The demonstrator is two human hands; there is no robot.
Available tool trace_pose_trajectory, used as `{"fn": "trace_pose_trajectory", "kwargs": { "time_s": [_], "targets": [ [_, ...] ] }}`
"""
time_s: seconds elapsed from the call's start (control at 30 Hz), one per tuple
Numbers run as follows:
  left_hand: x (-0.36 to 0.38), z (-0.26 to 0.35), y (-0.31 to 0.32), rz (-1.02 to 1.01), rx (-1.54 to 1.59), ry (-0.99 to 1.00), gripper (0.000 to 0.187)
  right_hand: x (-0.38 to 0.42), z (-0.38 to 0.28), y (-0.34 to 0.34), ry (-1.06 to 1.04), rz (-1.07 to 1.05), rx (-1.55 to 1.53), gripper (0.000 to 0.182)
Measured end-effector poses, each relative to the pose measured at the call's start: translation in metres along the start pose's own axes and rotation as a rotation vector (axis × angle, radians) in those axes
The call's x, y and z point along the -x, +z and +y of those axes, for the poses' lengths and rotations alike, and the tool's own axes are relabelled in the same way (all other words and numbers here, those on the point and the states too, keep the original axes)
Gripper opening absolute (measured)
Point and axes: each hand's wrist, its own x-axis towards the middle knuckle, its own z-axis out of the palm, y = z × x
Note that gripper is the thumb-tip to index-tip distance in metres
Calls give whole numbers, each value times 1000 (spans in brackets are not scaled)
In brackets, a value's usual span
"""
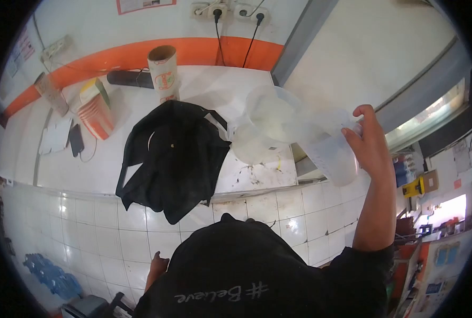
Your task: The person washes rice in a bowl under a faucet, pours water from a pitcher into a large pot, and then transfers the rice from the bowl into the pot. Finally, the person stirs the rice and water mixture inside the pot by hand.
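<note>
My right hand (367,140) is closed on a translucent plastic pitcher (335,159), held tilted off the counter's right end. Just left of it, on the counter, stand a large translucent plastic container (273,114) and another clear tub (252,147), overlapping in this view. My left hand (159,263) hangs low beside my body, away from the counter, with its visible fingers apart and nothing in them. A crumpled black cloth garment (175,153) drapes over the counter's front edge.
The white counter (204,79) also bears a tall paper-cup stack (163,71), orange-striped cups (95,116), a phone (76,140) and a dark cylinder (130,79). Plugged cords (218,32) hang from wall sockets. Blue water bottles (53,275) lie on the tiled floor at left.
</note>
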Motion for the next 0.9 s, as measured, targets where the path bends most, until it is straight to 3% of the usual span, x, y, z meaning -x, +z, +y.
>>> {"fn": "trace_pose_trajectory", "kwargs": {
  "time_s": [0.17, 0.9],
  "targets": [
    [-13, -5, 4, -8, -36, -90, 88, -2, -9, -2, 56, -43, -33, 38],
    [-50, 59, -16, -102, -141, 18, 85, -8, -20, -12, 28, -128, 91, 39]
  ]
}}
